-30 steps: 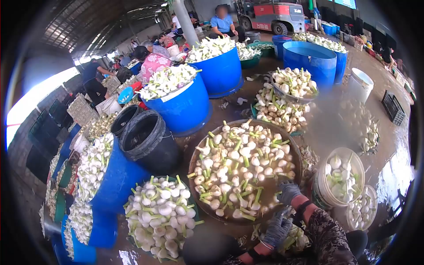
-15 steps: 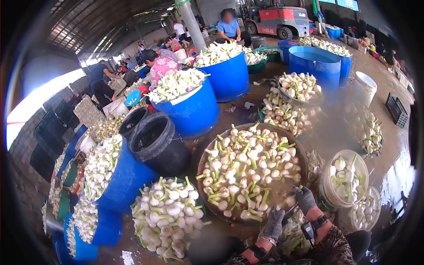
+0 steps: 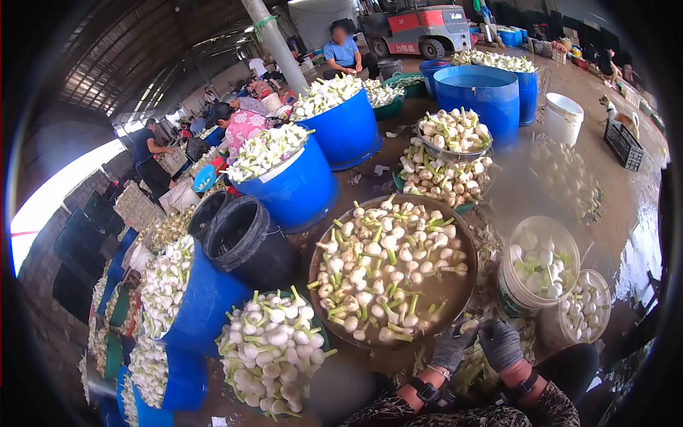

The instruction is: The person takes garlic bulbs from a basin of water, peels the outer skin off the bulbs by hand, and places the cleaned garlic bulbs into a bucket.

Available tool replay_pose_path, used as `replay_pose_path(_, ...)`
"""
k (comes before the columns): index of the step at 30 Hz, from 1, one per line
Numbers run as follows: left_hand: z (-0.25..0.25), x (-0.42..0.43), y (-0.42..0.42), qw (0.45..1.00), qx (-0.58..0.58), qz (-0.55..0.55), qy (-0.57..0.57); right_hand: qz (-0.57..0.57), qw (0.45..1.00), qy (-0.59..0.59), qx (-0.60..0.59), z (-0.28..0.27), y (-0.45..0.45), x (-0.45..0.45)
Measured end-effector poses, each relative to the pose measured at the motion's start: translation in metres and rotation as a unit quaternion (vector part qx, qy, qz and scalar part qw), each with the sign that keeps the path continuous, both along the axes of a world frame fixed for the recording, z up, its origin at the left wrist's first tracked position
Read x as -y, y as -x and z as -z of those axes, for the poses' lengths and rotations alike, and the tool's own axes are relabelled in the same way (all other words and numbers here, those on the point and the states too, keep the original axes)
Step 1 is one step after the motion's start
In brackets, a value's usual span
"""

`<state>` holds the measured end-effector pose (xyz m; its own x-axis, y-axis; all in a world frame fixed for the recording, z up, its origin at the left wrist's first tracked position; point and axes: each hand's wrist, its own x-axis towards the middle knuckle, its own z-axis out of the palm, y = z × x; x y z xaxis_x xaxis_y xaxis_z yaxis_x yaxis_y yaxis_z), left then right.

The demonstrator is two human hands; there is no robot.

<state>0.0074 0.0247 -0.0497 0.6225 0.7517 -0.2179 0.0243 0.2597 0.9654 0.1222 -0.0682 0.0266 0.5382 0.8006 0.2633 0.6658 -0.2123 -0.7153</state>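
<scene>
My two hands, in grey gloves, are close together just past the near rim of a wide round basin (image 3: pixel 468 281) of murky water with many garlic bulbs (image 3: pixel 388 245) in it. My left hand (image 3: pixel 452 347) is closed on a garlic bulb (image 3: pixel 469 326), which shows at its fingertips. Beside it, my right hand (image 3: pixel 500 344) has its fingers curled inward; whatever they hold is hidden. Under both hands lie green and pale garlic trimmings (image 3: pixel 478 371). Left of the basin is a heaped tub of cleaned white bulbs (image 3: pixel 274 349).
Two white buckets of peeled garlic, one a tall bucket (image 3: pixel 506 281), stand to my right. Black buckets (image 3: pixel 249 238) and blue barrels (image 3: pixel 295 192) heaped with garlic stand left and ahead. Farther back are seated people, a forklift (image 3: pixel 416 30), a dog (image 3: pixel 619 114) and a black crate (image 3: pixel 623 144).
My view has shifted, so the scene sits farther left. My hands have moved back from the basin's water and closer together. The dog by the crate now shows.
</scene>
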Motion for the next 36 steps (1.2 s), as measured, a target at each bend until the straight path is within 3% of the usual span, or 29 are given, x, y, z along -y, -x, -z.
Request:
replay_pose_path(1, -0.007, 0.003, 0.000, 0.999, -0.030, 0.008, -0.031, 0.022, 0.996, 0.009, 0.086, 0.002, 0.002, 0.003)
replay_pose_path(2, -0.012, 0.004, 0.001, 0.996, -0.043, 0.018, -0.083, 0.015, 0.997, 0.006, 0.074, -0.002, 0.000, 0.003)
replay_pose_path(4, -0.027, 0.004, 0.003, 0.998, -0.038, 0.020, -0.049, 0.042, 0.992, 0.021, 0.115, -0.006, 0.001, 0.001)
replay_pose_path(5, -0.034, 0.007, 0.005, 0.998, 0.025, 0.015, -0.059, 0.045, 0.994, 0.012, 0.102, -0.009, 0.001, 0.000)
replay_pose_path(6, -0.019, 0.002, 0.006, 0.999, 0.022, 0.037, -0.028, 0.047, 0.994, 0.012, 0.095, -0.008, 0.001, -0.001)
replay_pose_path(7, -0.033, 0.001, 0.008, 0.997, 0.066, 0.034, 0.026, 0.056, 0.995, 0.015, 0.076, -0.002, 0.001, -0.002)
replay_pose_path(8, -0.041, -0.003, 0.013, 0.998, 0.015, 0.067, 0.002, 0.037, 0.999, -0.012, 0.011, -0.001, -0.001, -0.003)
replay_pose_path(9, -0.043, -0.002, 0.014, 0.997, 0.035, 0.049, -0.053, -0.003, 0.997, -0.012, -0.076, -0.003, -0.005, -0.002)
replay_pose_path(10, -0.042, 0.000, 0.013, 0.998, 0.053, 0.021, 0.000, -0.010, 0.985, -0.034, -0.170, -0.005, -0.006, -0.002)
replay_pose_path(11, -0.041, -0.001, 0.010, 0.997, 0.072, 0.018, 0.028, -0.007, 0.981, -0.028, -0.191, 0.003, -0.009, -0.002)
replay_pose_path(14, -0.038, -0.001, 0.010, 0.996, 0.074, 0.002, 0.046, 0.002, 0.986, -0.018, -0.167, -0.005, -0.005, 0.000)
replay_pose_path(17, -0.056, 0.003, 0.006, 0.996, 0.067, -0.018, 0.054, -0.013, 0.997, -0.030, -0.065, -0.008, -0.001, -0.002)
replay_pose_path(19, -0.062, 0.005, 0.004, 0.997, 0.063, -0.021, 0.044, 0.016, 0.999, 0.029, 0.036, -0.006, 0.002, -0.004)
replay_pose_path(21, -0.050, -0.001, 0.007, 0.999, -0.004, 0.036, -0.027, 0.034, 0.998, 0.029, 0.040, -0.008, 0.005, -0.009)
replay_pose_path(23, -0.058, 0.000, 0.008, 0.999, -0.018, 0.038, -0.019, 0.037, 0.998, 0.037, 0.047, -0.007, 0.001, -0.012)
replay_pose_path(25, -0.058, 0.001, 0.008, 0.999, -0.030, 0.039, -0.013, 0.029, 0.999, 0.033, 0.019, -0.002, -0.006, -0.012)
replay_pose_path(27, -0.049, 0.001, 0.011, 0.995, 0.091, 0.032, 0.038, 0.021, 0.977, -0.038, -0.211, 0.017, -0.014, -0.013)
replay_pose_path(33, -0.046, 0.001, 0.009, 0.996, 0.074, -0.035, 0.031, 0.004, 0.997, -0.037, -0.067, -0.009, -0.010, -0.001)
replay_pose_path(36, -0.063, 0.005, 0.001, 0.998, 0.040, -0.052, 0.010, 0.011, 0.998, 0.003, 0.069, -0.011, -0.001, -0.004)
